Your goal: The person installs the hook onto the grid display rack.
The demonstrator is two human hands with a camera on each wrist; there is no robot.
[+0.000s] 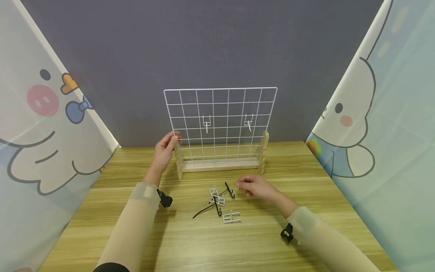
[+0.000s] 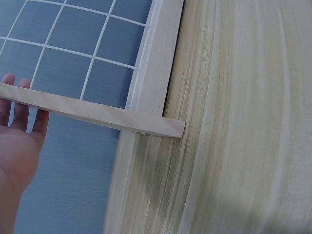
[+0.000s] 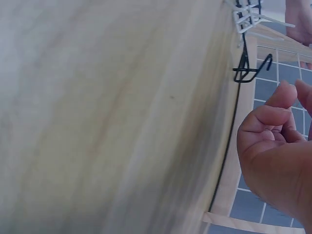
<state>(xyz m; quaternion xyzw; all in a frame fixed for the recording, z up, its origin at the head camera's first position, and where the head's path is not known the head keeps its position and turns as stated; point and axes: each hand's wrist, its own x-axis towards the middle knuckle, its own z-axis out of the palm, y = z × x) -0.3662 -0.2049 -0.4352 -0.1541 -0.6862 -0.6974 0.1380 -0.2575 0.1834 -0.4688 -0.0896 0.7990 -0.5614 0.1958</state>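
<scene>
A white wire grid panel (image 1: 221, 109) stands upright in a wooden base (image 1: 221, 165). My left hand (image 1: 165, 146) grips the top of its left wooden post (image 1: 178, 162), thumb in front and fingers behind; the left wrist view shows fingers (image 2: 20, 114) against that post. Two white hooks (image 1: 207, 123) hang on the grid, left and right of its middle. My right hand (image 1: 255, 186) hovers over the table with fingers loosely curled and nothing visible in them. Just left of it lies a small pile of white hooks (image 1: 217, 197) and black hooks (image 1: 229, 190). A separate white hook (image 1: 232, 217) lies nearer me.
The wood-grain table (image 1: 210, 249) extends to a dark grey wall panel (image 1: 210, 45) behind the grid. Cartoon-printed curtains (image 1: 44, 143) hang at both sides. The grid's right wooden post (image 1: 264, 151) stands behind my right hand.
</scene>
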